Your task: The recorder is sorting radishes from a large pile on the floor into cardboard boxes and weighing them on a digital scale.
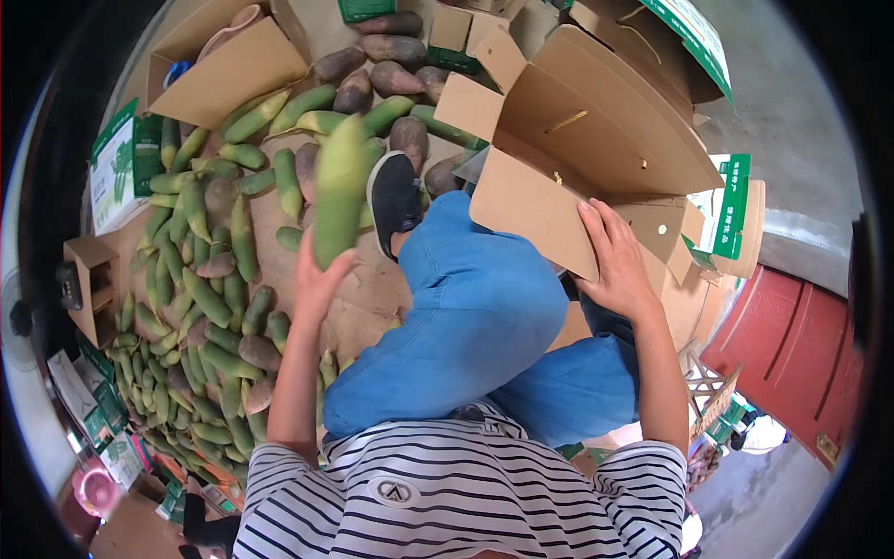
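Observation:
My left hand (321, 284) is closed around the lower end of a large green radish (341, 186), held upright and slightly blurred above the pile. A cardboard box (587, 121) stands open at the upper right, its brown inside showing. On the near edge of its flap (535, 205), my right hand (619, 265) grips with the fingers over the top and the thumb at the edge. Many more green radishes (209, 298) lie loose to the left of my legs. Beyond my shoe, darker purplish radishes (391, 79) are gathered.
Another open box (233, 70) at the upper left has a pink item inside. A white and green carton (126, 168) stands beside the pile. My bent leg (466, 298) and dark shoe (395, 200) lie between pile and box. A red door (782, 345) is at the right.

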`<state>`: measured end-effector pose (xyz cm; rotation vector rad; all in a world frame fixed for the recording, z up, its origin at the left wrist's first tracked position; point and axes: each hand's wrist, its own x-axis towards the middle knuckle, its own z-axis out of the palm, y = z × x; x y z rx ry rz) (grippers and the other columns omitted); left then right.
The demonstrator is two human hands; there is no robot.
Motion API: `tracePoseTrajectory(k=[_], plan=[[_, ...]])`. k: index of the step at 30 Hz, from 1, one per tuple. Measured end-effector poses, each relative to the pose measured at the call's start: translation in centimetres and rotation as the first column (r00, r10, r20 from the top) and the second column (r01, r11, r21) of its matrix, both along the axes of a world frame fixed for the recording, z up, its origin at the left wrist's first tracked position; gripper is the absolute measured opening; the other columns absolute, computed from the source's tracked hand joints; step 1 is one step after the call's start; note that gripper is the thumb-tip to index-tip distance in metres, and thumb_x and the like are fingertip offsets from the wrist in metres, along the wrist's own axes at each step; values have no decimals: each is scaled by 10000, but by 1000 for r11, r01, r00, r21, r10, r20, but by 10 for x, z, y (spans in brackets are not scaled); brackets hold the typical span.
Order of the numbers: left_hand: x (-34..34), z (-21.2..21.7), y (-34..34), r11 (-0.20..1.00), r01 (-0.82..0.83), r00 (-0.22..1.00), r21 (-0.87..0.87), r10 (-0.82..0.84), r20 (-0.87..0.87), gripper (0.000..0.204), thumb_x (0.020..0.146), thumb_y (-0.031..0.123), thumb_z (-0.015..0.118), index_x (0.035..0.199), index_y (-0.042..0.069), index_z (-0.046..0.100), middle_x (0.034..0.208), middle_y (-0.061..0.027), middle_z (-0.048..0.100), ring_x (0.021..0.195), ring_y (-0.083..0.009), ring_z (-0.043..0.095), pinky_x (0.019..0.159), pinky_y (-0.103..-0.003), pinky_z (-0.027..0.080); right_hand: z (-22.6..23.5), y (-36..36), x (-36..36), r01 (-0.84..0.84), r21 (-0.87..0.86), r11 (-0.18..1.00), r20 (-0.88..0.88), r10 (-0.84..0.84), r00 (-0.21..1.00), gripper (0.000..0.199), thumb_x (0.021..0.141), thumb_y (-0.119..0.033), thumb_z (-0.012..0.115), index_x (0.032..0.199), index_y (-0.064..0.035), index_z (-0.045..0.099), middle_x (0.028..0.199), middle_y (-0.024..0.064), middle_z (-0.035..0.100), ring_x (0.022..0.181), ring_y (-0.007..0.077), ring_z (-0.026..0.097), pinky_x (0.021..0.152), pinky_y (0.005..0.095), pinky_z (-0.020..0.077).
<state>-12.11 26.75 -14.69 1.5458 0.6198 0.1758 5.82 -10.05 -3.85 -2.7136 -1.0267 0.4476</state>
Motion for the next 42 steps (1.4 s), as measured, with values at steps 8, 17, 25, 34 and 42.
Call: tracePoseTrajectory(k=[8,17,25,34,42], plan=[[176,141,-112,587,451,721,673,-683,113,624,746,243,725,1275,22,477,1192,-205,561,1126,-353,539,914,-424,456,3,4,-8,-11,-57,998,72,15,997,932,607,-75,712,1455,-154,335,1441,222,343,1305,398,370,1086,443,334],[268,54,-183,147,893,333,426,-852,-404,406,807,295,668,1128,56,603,1128,-154,624,1101,-338,573,913,-430,462,12,2,-12,-19,4,1000,138,19,990,774,651,78,626,1378,-133,466,1334,165,477,1194,354,486,986,418,436],[179,79,-150,709,244,676,661,-613,409,325,790,69,580,1113,79,621,1158,-160,589,1057,-351,567,873,-435,461,13,0,-11,-19,33,999,103,16,995,789,637,121,521,1377,-148,477,1316,159,485,1195,352,481,1005,412,416],[-25,-72,-20,748,22,1000,664,-9,-24,421,764,8,570,1183,31,542,1243,-189,513,1178,-372,481,1000,-427,395,15,9,-2,12,52,999,99,-17,995,794,642,104,532,1390,-156,470,1326,140,479,1211,337,475,1035,395,388],[-246,-145,107,494,264,522,829,649,-553,580,717,155,658,1236,-27,472,1208,-220,520,1151,-379,485,974,-430,415,13,7,-2,22,7,1000,113,-23,993,756,655,69,563,1383,-118,473,1318,140,488,1215,342,468,1042,403,367]])
